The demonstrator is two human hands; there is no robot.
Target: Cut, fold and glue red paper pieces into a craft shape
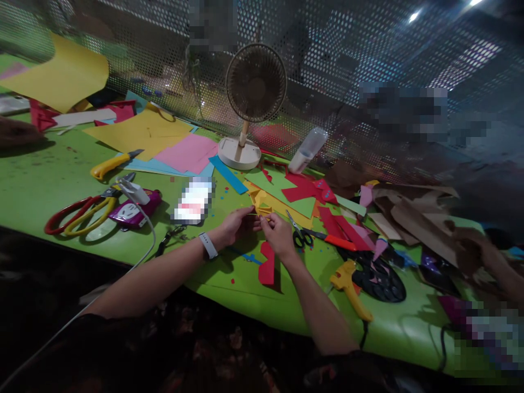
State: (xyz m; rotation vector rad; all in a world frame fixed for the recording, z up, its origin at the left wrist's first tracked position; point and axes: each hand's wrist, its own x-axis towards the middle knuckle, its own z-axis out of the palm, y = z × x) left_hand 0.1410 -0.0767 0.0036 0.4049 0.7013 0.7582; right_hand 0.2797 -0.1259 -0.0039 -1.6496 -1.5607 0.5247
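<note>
My left hand (238,225) and my right hand (277,232) meet at the middle of the table, both closed on a folded piece of yellow paper (261,201). Its folds stick up beyond my fingertips, and its lower part is hidden by them. Below my hands lies a cut red paper piece (267,265), with a blue paper strip (245,255) to its left. Small black-handled scissors (302,236) rest just right of my right hand. Behind the paper are yellow and green sheets (266,183).
A fan (240,153) stands at the back beside a tilted bottle (308,150). Large scissors (88,213), a power strip (133,210), a yellow cutter (112,165) and a phone (194,201) lie left. A glue gun (351,286) lies right. Other people's hands show at both edges.
</note>
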